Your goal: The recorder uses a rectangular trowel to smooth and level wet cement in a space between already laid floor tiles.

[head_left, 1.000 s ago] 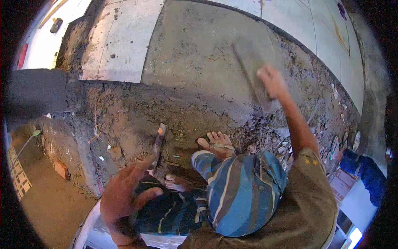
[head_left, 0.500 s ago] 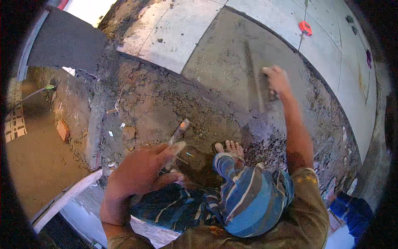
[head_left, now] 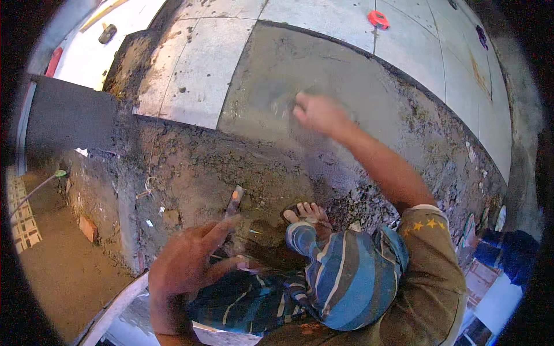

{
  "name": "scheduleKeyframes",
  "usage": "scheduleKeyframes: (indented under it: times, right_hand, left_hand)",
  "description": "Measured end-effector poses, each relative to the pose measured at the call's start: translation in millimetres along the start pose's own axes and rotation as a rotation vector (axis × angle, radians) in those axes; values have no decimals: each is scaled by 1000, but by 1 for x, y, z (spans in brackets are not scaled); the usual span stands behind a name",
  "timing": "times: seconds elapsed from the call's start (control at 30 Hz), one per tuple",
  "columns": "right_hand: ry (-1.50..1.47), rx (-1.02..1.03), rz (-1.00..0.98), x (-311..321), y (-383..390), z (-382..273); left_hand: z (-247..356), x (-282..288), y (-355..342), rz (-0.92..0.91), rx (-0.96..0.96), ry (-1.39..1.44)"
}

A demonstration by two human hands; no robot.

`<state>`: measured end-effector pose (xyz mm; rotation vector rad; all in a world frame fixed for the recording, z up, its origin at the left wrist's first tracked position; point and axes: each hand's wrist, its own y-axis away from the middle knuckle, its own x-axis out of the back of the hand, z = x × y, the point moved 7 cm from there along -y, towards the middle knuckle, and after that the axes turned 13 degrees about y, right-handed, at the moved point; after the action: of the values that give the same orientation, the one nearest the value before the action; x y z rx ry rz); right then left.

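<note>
The right hand (head_left: 320, 114) reaches forward over a smooth patch of wet grey mortar (head_left: 358, 75), its fingers curled closed around the grip of a float (head_left: 296, 128), whose blade is so smeared by motion that its edges cannot be made out. The float lies on or just above the mortar, toward the left part of the patch; which of the two cannot be told. Pale floor tiles (head_left: 202, 69) border the patch on the left and along the far side, while rough, crumbly dirt (head_left: 190, 161) runs along the near side. The left hand (head_left: 187, 262) hangs low at the left with its fingers loosely extended and the thumb well apart; nothing shows in its hold. Just beyond its fingertips a narrow flat bar (head_left: 234, 200) with an orange spot lies on the dirt, and whether hand and bar touch is unclear. A bare foot (head_left: 313, 212) rests on the dirt near the middle, below a knee in blue striped trousers (head_left: 352, 282). A red tape measure (head_left: 378, 20) sits on the far tiles, a black mallet head (head_left: 108, 33) on the upper-left ones, and a reddish brick (head_left: 88, 229) at the left beside brown ground (head_left: 75, 282).
</note>
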<state>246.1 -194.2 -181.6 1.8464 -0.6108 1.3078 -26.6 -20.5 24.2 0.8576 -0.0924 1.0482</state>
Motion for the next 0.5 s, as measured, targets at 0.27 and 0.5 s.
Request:
scheduleKeyframes:
  times: [0.27,0.5]
  right_hand:
    - [-56,-378,358,7,7,181]
    - [-462,-756,458,-20,115,246]
  left_hand:
    - [-34,-1,8,59,176,37]
    - [-35,-2,12,61,103,91]
